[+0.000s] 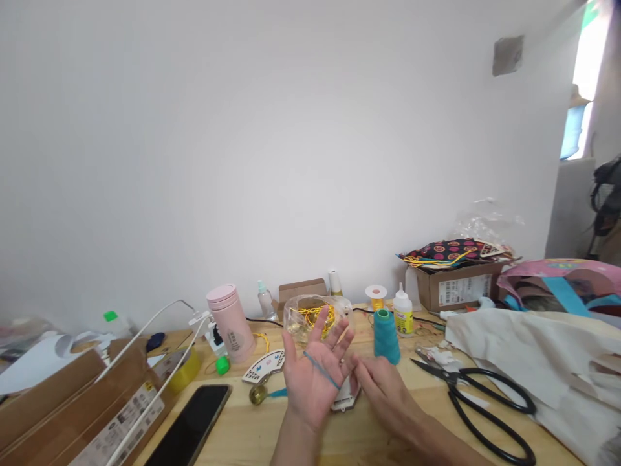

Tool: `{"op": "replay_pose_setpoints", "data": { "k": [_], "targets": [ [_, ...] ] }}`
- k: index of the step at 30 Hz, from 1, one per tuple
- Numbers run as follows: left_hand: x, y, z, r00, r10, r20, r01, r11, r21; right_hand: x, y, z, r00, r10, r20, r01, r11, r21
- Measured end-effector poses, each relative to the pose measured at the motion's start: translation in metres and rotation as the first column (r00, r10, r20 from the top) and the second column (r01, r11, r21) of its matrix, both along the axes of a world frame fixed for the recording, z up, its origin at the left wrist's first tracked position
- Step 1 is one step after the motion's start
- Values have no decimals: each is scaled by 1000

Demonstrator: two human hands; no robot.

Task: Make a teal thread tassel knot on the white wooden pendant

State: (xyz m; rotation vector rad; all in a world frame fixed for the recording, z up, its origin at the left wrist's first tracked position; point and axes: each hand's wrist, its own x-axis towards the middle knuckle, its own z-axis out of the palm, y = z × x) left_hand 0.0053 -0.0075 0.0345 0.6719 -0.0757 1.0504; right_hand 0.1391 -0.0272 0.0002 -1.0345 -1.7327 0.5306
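Note:
My left hand (317,369) is raised palm toward me with its fingers spread, and a strand of blue thread (321,370) crosses the palm. Close beside its little finger, my right hand (381,388) has its thumb and index finger pinched together; what lies between them is too small to make out. Behind the right hand a cone of teal thread (387,338) stands upright. Partly hidden behind the hands, a white hexagonal piece (345,396) lies on the wooden table (252,440). A small brass-coloured bell (257,394) with a blue tassel is left of my left hand.
Black scissors (453,378) lie open at the right beside white cloth (528,369). A glue bottle (402,314) and a pink bottle (231,323) stand farther back. At the left are a black phone (190,424), an open cardboard box (68,414) and white cables.

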Motion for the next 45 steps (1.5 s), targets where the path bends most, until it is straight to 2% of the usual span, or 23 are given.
{"op": "replay_pose_setpoints", "data": {
  "k": [2, 5, 8, 11, 13, 16, 18, 24, 27, 31, 34, 41, 45],
  "targets": [
    [0, 0, 2, 999, 40, -33, -41, 999, -14, 0, 1, -2, 999, -32, 39, 32, 999, 9],
    [0, 2, 2, 991, 129, -30, -131, 990, -45, 2, 1, -2, 994, -106, 26, 102, 989, 110],
    [1, 5, 1, 980, 198, -4, -198, 978, -72, 2, -1, 0, 993, -92, 78, 73, 973, 218],
    [1, 6, 1, 975, 218, 30, -216, 974, -72, -1, -4, 0, 986, -80, 144, 34, 954, 299],
    [0, 5, 1, 980, 193, 37, -191, 980, -52, -3, -5, 2, 990, -91, 111, 48, 939, 340],
    [-5, 4, 0, 994, 108, 17, -108, 994, -6, -5, -6, 4, 998, -69, 8, 64, 964, 256],
    [-9, 5, 0, 997, 73, 15, -74, 997, 15, -6, -7, 4, 999, -42, 7, 40, 984, 172],
    [-21, 6, 1, 994, 26, 106, -26, 1000, -3, -7, -7, 0, 991, -109, 84, 98, 987, 126],
    [-18, 0, 4, 997, -13, 73, 16, 999, -41, -3, -3, -1, 985, -130, 118, 119, 989, 92],
    [-9, -5, 5, 999, -11, 32, 14, 995, -100, 3, 3, -2, 952, -89, 294, 78, 996, 49],
    [-5, -1, 1, 1000, -7, 27, 12, 987, -162, 11, 8, 7, 937, -129, 325, 121, 992, 44],
    [-11, 13, -3, 986, 49, 161, -19, 983, -185, 33, 17, 50, 919, -322, 226, 290, 943, 163],
    [-15, 12, -2, 977, 81, 198, -42, 980, -192, 46, 30, 67, 864, -398, 306, 346, 914, 213]
  ]
}}
